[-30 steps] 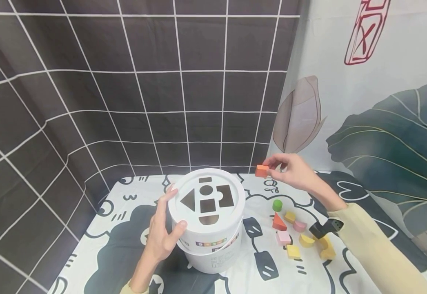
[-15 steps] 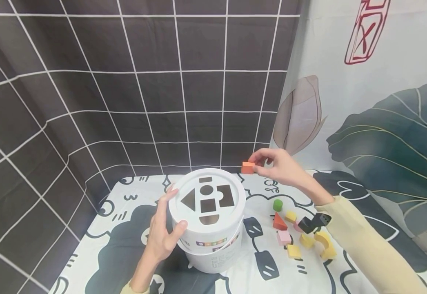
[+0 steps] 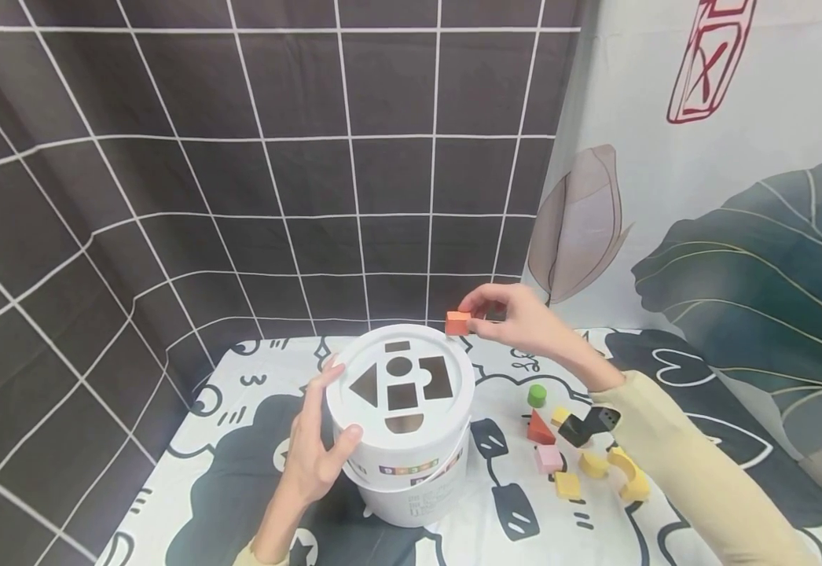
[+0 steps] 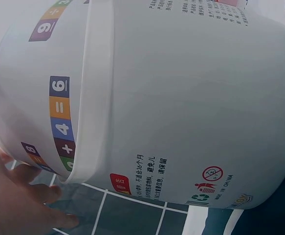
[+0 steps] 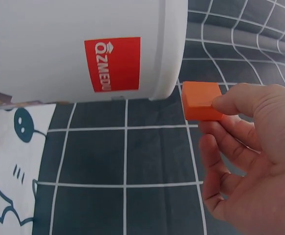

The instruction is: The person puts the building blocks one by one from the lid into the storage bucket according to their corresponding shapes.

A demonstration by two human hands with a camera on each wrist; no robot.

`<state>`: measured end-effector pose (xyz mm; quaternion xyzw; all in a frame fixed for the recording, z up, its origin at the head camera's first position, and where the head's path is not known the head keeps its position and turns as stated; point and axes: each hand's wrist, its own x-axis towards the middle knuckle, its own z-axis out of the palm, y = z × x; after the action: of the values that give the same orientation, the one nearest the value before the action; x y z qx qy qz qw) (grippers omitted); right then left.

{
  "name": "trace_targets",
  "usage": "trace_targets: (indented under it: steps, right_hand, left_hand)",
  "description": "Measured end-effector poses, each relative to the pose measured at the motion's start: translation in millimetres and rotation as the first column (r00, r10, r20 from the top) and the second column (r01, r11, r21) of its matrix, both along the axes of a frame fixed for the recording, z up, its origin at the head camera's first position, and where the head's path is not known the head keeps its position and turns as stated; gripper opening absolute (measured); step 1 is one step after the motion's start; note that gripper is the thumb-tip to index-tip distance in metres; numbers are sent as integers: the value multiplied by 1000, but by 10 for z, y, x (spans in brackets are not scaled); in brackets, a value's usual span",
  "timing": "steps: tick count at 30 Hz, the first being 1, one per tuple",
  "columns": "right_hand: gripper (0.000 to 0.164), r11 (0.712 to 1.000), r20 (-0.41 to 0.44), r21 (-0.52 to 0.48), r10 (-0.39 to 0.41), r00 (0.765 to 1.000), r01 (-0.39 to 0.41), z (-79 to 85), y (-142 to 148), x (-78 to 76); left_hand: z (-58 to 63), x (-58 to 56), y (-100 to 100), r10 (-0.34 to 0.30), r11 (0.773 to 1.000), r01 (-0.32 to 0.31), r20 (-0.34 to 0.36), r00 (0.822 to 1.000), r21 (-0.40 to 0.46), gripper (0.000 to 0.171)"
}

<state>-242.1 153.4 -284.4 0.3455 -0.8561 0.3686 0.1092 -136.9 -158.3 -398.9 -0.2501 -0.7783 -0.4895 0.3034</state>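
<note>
A white bucket (image 3: 418, 487) stands upright on the table, its round lid (image 3: 343, 393) pierced by variously shaped holes. My left hand (image 3: 312, 440) holds the bucket at the lid's near-left edge, with the thumb and index finger spread along the rim. Between thumb and fingers, my right hand (image 3: 513, 314) pinches an orange block (image 5: 201, 100). In the head view that block overlaps the lid's far-right edge. The right wrist view shows it just beyond the bucket's end, apart from the white wall.
Several loose blocks lie right of the bucket, among them a green cylinder (image 3: 537, 395), a red triangle (image 3: 540, 428), a pink block (image 3: 548, 458) and a yellow arch (image 3: 630, 475). A dark gridded cloth (image 3: 298, 173) hangs behind the table.
My right hand has carried the orange block leftward, from beyond the loose blocks to the far-right edge of the lid. The left hand and the bucket have stayed in place.
</note>
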Motion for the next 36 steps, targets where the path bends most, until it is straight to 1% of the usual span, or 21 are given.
trace_targets:
  steps: [6,16,23,26,31,36]
  right_hand:
    - [19,999,-10,-2,35,999,-35,14,-132,-9]
    - [18,995,3,-26,94,996,-93,-9,-315,-53]
    - [18,991,19,-33,127,992,-126,-35,-442,-85]
    - [18,991,26,-32,133,991,-132,-55,-490,-97]
    - [17,987,9,-40,155,988,-154,-87,-560,-125]
    - [18,986,-13,-26,163,987,-163,-106,-615,-141]
  left_hand:
    - [-4,-1,0,7,1000,-7,0,1000,-6,72]
    - [-9,1,-3,4,1000,-4,-4,1000,-8,73]
    - [-11,-4,-5,1,1000,-1,-21,1000,-7,72]
    - [-12,-3,-5,4,1000,-4,-2,1000,-6,72]
    - [-8,2,-6,8,1000,-8,23,1000,-5,73]
    - [-12,-5,-10,7,1000,-7,-4,1000,-9,73]
